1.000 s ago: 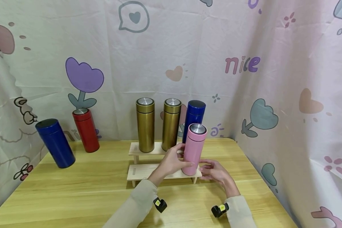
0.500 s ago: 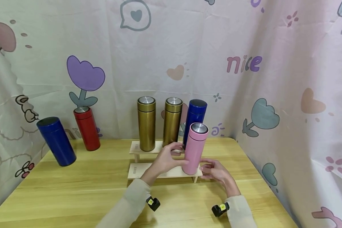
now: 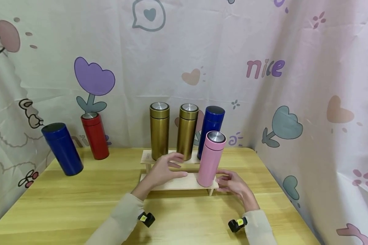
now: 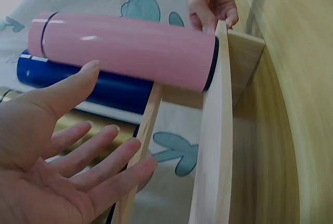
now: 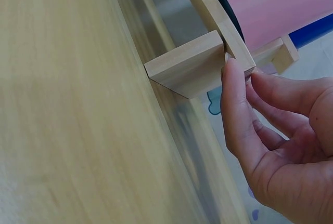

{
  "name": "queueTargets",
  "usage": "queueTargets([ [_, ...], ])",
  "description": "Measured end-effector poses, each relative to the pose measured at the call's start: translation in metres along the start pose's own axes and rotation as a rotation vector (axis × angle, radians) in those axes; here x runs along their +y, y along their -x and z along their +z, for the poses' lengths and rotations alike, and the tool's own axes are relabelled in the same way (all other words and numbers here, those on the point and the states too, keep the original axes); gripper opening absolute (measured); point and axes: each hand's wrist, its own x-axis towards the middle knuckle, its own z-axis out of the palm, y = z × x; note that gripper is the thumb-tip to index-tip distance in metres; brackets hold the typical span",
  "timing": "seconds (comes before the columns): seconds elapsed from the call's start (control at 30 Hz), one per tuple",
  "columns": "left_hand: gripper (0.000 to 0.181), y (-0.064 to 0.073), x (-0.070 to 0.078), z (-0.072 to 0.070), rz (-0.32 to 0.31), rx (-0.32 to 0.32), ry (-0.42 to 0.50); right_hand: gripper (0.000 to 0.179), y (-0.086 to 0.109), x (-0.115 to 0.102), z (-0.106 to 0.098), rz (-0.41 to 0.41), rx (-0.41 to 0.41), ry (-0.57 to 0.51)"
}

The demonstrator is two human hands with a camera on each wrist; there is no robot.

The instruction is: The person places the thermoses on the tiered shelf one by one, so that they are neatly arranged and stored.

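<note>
A pink thermos bottle with a steel-topped lid stands on the right end of the lower tier of a wooden two-step rack. My left hand is to the left of it, fingers spread and relaxed; the left wrist view shows a gap between the thumb and the bottle. At the rack's right end, my right hand pinches the corner of the lower board between thumb and finger. Two gold thermos bottles and a blue one stand on the upper tier.
On the table at the left stand another blue thermos bottle and a red one. A printed cloth curtain hangs behind the table and along its sides.
My left hand has let go of the pink thermos bottle and drawn away to the left. The bottle stays on the lower tier, and my right hand keeps its place at the rack's end.
</note>
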Motion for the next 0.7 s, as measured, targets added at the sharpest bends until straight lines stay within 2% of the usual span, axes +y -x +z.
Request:
queueTargets([
  [0.1, 0.06, 0.008, -0.003, -0.014, 0.013, 0.003, -0.016, 0.055, -0.001, -0.002, 0.001, 0.0, 0.005, 0.004],
  [0.4, 0.057, 0.037, -0.01, -0.057, -0.035, 0.098, -0.107, 0.052, -0.004, -0.005, 0.001, 0.005, 0.017, 0.012],
  [0.7, 0.061, 0.055, -0.013, -0.087, -0.069, 0.154, -0.111, 0.053, 0.0, -0.002, 0.0, 0.009, 0.012, 0.013],
])
